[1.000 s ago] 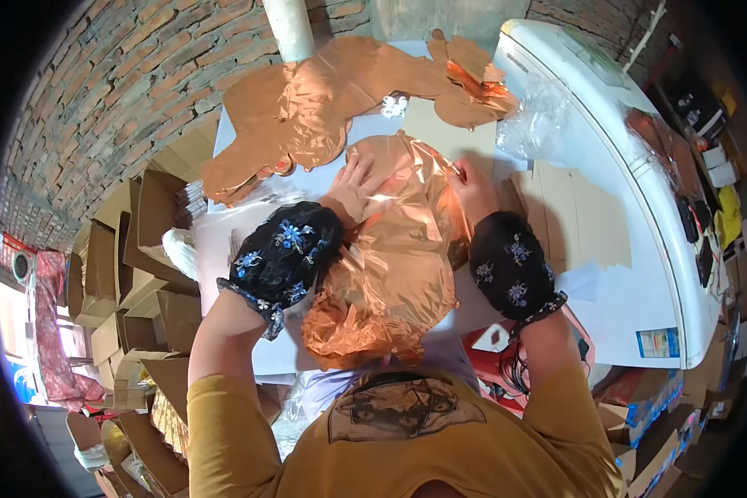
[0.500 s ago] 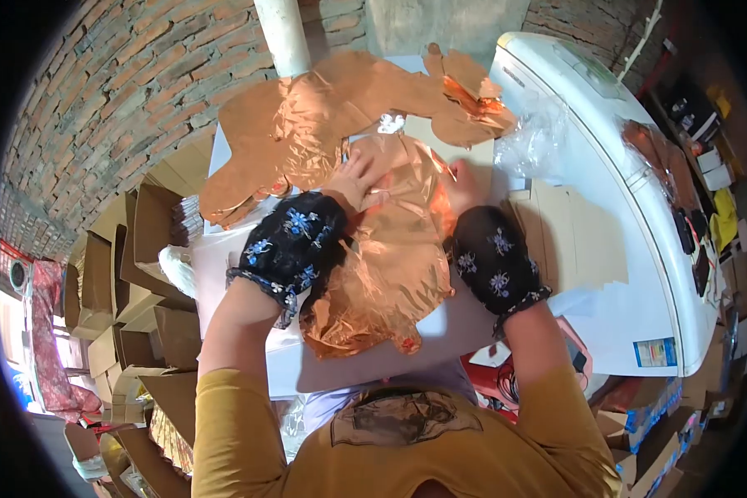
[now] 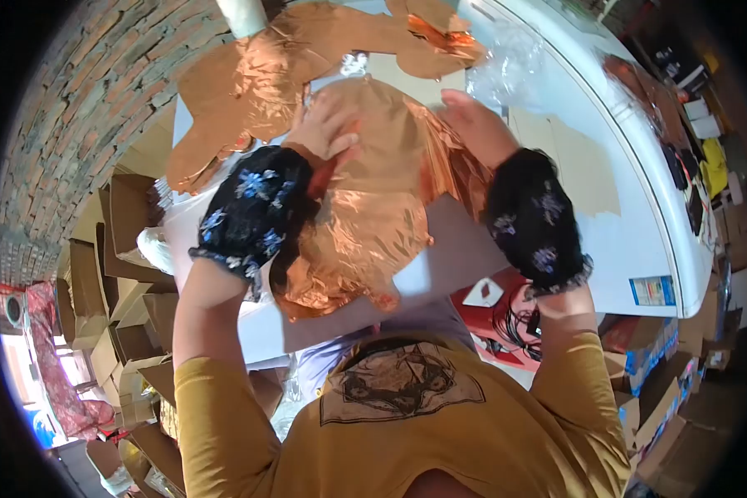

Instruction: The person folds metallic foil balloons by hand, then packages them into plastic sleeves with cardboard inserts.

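A crinkled copper foil balloon (image 3: 373,207) lies on the white table (image 3: 440,266) in front of me. My left hand (image 3: 328,124) presses flat on its upper left part, fingers spread. My right hand (image 3: 473,124) rests on its upper right edge, fingers together and bent over the foil. Both forearms wear black sleeve covers with blue flowers. Whether the right hand pinches the foil or only touches it I cannot tell.
More copper foil shapes (image 3: 249,91) are piled at the table's far side. A clear plastic bag (image 3: 506,66) lies at the far right, beside flat cardboard sheets (image 3: 573,166). A white appliance (image 3: 639,166) stands to the right. Open cardboard boxes (image 3: 133,241) crowd the left. A brick wall (image 3: 83,108) runs behind them.
Both hands have moved up the foil balloon toward its far end, and the right hand has swung out to its right edge. The view has tilted down and toward the table.
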`<state>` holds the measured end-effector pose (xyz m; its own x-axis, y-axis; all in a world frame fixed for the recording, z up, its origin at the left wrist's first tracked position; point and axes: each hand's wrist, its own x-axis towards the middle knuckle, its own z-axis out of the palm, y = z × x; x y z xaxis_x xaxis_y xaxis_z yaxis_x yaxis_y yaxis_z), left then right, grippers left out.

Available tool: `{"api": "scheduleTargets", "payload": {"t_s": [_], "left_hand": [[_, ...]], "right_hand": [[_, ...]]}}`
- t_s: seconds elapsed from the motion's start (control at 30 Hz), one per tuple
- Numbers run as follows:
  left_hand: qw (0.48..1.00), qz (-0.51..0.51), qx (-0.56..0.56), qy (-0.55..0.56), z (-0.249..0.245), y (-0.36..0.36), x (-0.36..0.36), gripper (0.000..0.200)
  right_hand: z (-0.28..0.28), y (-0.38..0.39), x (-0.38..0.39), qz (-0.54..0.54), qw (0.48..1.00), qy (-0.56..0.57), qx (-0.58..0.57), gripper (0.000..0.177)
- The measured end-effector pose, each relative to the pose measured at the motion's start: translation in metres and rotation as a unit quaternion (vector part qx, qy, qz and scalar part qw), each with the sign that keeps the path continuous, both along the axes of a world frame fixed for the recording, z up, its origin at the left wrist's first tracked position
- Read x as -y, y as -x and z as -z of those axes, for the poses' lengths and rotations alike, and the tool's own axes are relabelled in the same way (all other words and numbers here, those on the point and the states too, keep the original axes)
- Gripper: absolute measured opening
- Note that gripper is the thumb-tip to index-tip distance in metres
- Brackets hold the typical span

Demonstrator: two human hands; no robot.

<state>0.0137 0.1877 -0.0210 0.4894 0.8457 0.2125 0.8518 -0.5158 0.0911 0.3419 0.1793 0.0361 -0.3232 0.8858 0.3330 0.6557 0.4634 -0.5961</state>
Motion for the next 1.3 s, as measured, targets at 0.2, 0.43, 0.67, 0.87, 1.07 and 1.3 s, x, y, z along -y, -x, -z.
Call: {"api": "scheduleTargets", "payload": {"t_s": [0.2,0.43,0.67,0.87,1.07,1.3], "left_hand": [[0.998,0.060,0.020,0.031,-0.045,-0.025,0.119,0.067],[0.994,0.074,-0.032,0.079,-0.018,-0.024,0.158,0.077],[0.990,0.095,-0.014,0.105,-0.024,-0.016,0.154,0.075],[0.993,0.069,-0.057,0.081,-0.026,-0.030,0.148,0.072],[0.993,0.056,-0.053,0.092,-0.025,-0.043,0.147,0.072],[0.993,0.042,-0.046,0.103,-0.021,-0.051,0.154,0.073]], "right_hand": [[-0.021,-0.022,0.122,0.006,0.988,-0.091,0.122,0.051],[0.049,-0.043,0.151,0.001,0.961,-0.128,0.245,0.059],[0.044,-0.064,0.156,-0.029,0.935,-0.122,0.331,0.049],[0.048,-0.063,0.153,-0.018,0.934,-0.139,0.328,0.037],[0.041,-0.060,0.156,-0.019,0.946,-0.120,0.302,0.026],[0.047,-0.063,0.153,-0.017,0.950,-0.113,0.291,0.030]]}}
